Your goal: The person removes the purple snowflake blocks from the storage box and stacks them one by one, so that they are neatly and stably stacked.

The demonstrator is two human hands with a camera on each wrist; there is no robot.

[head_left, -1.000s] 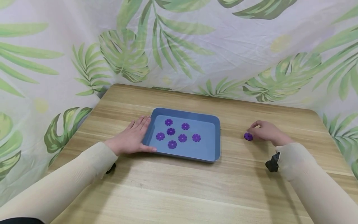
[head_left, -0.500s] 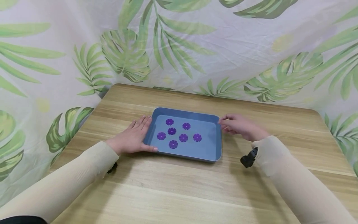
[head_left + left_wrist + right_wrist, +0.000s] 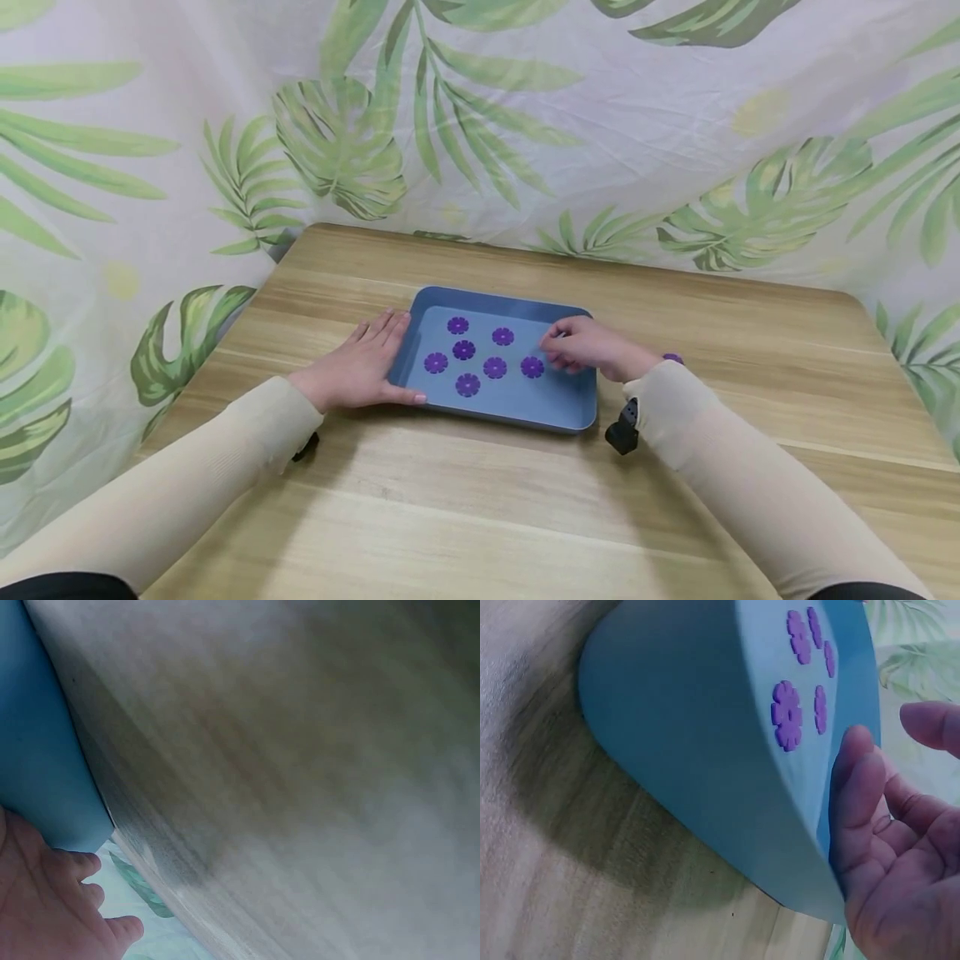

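Note:
A blue rectangular tray [image 3: 517, 407] stands on the table with several purple flower-shaped discs on its floor. My left hand [image 3: 360, 362] rests against the tray's left side, fingers straight and thumb along the near rim. Its spread fingers also show in the left wrist view beside the blue tray wall [image 3: 45, 735]. My right hand [image 3: 588, 346] reaches over the tray's right wall, fingertips close to the rightmost purple disc [image 3: 532, 367]. In the right wrist view that hand [image 3: 900, 847] has loosely bent fingers, the thumb apart from them, and nothing visible between.
Another purple disc [image 3: 672, 358] lies on the table right of the tray, partly hidden behind my right wrist. The wooden table [image 3: 450, 500] ends at a leaf-printed cloth [image 3: 480, 125] along the back. A dark wrist camera [image 3: 622, 429] hangs under the right sleeve.
My right hand has left the purple disc on the table at right and moved left, across the tray's right wall and over its floor. The left hand keeps its place on the tray.

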